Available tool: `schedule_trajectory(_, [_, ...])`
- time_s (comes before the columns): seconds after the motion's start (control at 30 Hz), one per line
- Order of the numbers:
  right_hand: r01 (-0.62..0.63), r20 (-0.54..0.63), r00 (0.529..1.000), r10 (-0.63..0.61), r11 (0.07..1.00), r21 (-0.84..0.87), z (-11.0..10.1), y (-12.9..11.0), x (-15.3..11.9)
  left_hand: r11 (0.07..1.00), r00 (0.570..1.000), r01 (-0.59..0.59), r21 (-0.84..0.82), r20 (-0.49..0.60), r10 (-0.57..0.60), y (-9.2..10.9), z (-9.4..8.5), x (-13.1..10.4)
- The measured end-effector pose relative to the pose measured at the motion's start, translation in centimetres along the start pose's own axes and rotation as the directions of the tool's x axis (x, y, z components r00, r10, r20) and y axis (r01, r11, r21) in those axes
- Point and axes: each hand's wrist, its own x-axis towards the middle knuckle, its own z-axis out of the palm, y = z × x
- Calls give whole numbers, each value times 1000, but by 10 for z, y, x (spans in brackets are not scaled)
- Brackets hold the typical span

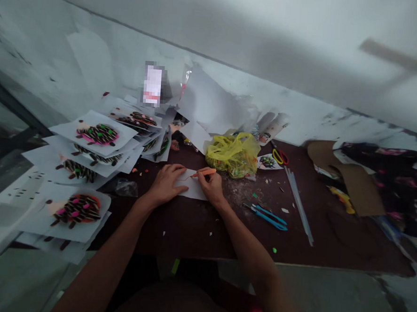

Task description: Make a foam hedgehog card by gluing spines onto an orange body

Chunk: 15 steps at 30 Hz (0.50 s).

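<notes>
A small white sheet of paper (191,189) lies on the dark brown table in front of me, with a thin orange line drawn on it. My left hand (165,184) rests on the sheet's left side, fingers spread and holding nothing. My right hand (212,188) grips an orange marker (208,172), its tip over the paper at the end of the line. Just beyond the right hand sits a yellow plastic bag (232,152). To the left, stacked white sheets carry hedgehog pictures (98,134) made of dark, pink and green pieces.
Blue-handled scissors (267,216) lie to the right, with red-and-yellow scissors (281,156) farther back. Long translucent sticks (299,206) lie beside them. Brown cardboard (356,188) and dark patterned cloth (400,186) occupy the right end. A white wall (303,105) rises behind.
</notes>
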Motion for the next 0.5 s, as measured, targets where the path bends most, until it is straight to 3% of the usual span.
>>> schedule_trajectory(0.5, [-35,-52,998,35,999,-5,-7,2,-2,1000,1000,-3,4,19,3,0,-2,0])
